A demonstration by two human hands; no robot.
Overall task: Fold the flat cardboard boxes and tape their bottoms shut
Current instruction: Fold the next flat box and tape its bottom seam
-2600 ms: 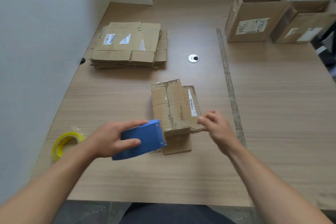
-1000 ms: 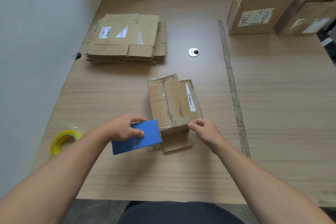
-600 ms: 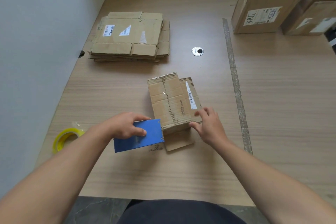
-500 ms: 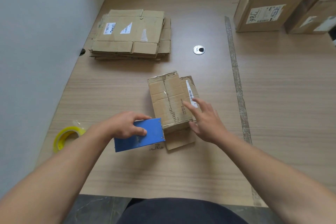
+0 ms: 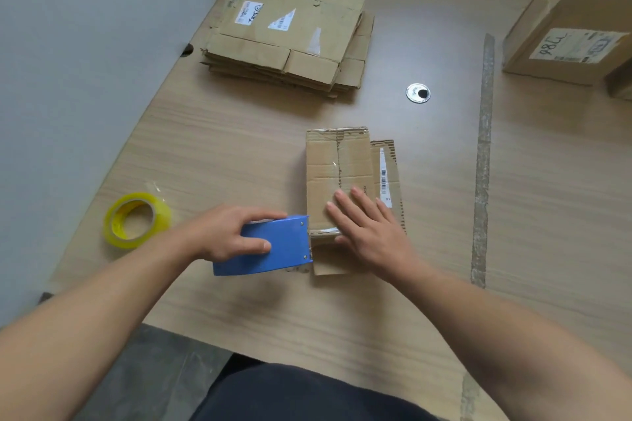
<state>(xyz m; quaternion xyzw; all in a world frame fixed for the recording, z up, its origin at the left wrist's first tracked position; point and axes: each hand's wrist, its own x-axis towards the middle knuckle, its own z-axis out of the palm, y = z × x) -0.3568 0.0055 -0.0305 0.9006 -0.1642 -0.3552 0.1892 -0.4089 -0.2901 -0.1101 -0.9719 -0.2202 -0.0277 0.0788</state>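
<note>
Presently, at the near edge of the wood-grain laminate table [image 5: 547,202], the left hand [image 5: 224,236] grips a blue tape dispenser [image 5: 273,248], thumb on its upper edge and fingers curled against its smooth flat side. The dispenser's front end touches the near left corner of the small cardboard box [image 5: 337,164]. The right hand [image 5: 372,232] lies flat on top of that box, fingers straight and slightly spread, pressing down and holding nothing. The box stands mid-table. It is rectangular, of worn corrugated board with ragged edges, and glossy clear tape runs along its centre seam. A flap with a white barcode label projects on its right, and another flap lies flat on the table towards the person. To the left, near the wall, a roll of yellowish transparent tape [image 5: 136,220] rests on its side. Further back lies a stack of flat cardboard boxes [image 5: 290,34], creased, the top one carrying white labels. A round metal grommet [image 5: 418,93] is set in the tabletop between the stack and a long, grubby strip of old tape [image 5: 483,154]. At far right stands an assembled open box [image 5: 567,27] with a handwritten label.
</note>
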